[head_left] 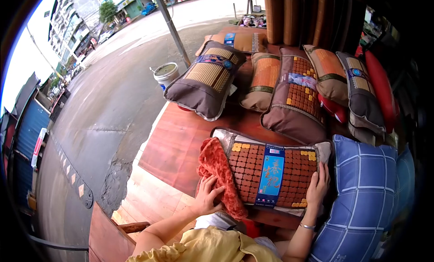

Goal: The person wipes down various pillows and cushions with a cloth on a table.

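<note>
A pillow with brown tiles, yellow corner tiles and a blue label [246,165] lies flat near the table's front edge. My left hand [208,196] presses on a crumpled red cloth [217,171] at the pillow's left end, its fingers partly bent over the cloth. At the pillow's right end, my right hand [318,185] rests with stretched fingers on the edge, palm against the side. A bracelet is on the right wrist.
A blue checked pillow [361,189] stands at the right. Several patterned pillows [296,95] lie farther back on the red-brown table [172,144], with rolled mats [291,18] behind. A white bucket [166,77] and a pole [174,29] stand beyond the left edge.
</note>
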Action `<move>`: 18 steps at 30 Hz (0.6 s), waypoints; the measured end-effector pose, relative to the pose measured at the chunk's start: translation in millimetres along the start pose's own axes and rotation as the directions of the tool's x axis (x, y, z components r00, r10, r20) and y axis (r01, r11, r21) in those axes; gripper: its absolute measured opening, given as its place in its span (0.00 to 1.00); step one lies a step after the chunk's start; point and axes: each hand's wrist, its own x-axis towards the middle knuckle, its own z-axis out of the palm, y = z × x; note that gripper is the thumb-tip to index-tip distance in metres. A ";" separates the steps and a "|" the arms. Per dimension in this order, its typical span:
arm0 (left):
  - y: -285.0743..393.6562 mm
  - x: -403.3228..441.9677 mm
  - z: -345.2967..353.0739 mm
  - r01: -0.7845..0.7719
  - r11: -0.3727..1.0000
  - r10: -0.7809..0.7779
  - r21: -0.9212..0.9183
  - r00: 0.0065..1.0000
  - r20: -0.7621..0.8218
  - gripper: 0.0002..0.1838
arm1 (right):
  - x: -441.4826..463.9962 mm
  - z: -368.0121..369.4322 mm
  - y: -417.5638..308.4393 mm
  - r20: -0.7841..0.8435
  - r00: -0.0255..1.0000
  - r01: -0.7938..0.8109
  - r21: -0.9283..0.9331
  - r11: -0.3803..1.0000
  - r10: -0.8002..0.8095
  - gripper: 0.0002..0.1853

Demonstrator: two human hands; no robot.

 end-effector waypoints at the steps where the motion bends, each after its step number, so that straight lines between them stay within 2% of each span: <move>1: 3.1 4.6 1.2 -0.007 1.000 0.007 -0.008 1.000 0.004 0.42 | 0.4 -0.4 1.1 0.005 1.000 0.008 -0.029 1.000 -0.008 0.22; 4: 20.9 33.8 4.8 -0.279 0.960 0.277 0.021 0.957 0.086 0.38 | -0.1 -1.0 -0.3 0.004 1.000 0.006 -0.033 0.999 -0.006 0.22; 6: 41.4 54.7 21.2 -0.372 0.925 0.358 0.080 0.921 0.153 0.37 | -0.9 -1.1 -1.6 -0.007 1.000 0.005 -0.022 1.000 -0.005 0.22; 8: 67.4 82.3 36.1 -0.459 0.882 0.428 0.103 0.874 0.232 0.42 | -0.6 -0.1 -1.4 -0.017 1.000 0.006 -0.010 1.000 -0.006 0.22; 10: 103.7 116.0 47.4 -0.503 0.855 0.451 0.123 0.840 0.302 0.49 | -0.5 0.5 1.6 -0.018 0.999 0.028 0.000 1.000 -0.028 0.23; 12: 131.4 145.2 59.6 -0.523 0.850 0.482 0.060 0.820 0.307 0.55 | -2.2 5.0 15.1 -0.021 0.999 0.026 -0.019 0.999 -0.027 0.23; 14: 145.7 164.1 81.0 -0.510 0.860 0.485 0.007 0.823 0.295 0.56 | -1.9 5.6 23.4 -0.028 0.999 0.025 -0.036 0.999 -0.026 0.23; 16: 149.1 175.2 82.2 -0.476 0.879 0.464 -0.031 0.839 0.285 0.56 | -1.2 4.0 27.2 -0.018 0.999 -0.038 0.085 0.996 0.040 0.24; 18: 140.1 176.5 73.1 -0.458 0.889 0.425 0.000 0.826 0.370 0.56 | -6.0 10.2 40.3 -0.053 0.998 -0.024 0.009 1.000 0.025 0.22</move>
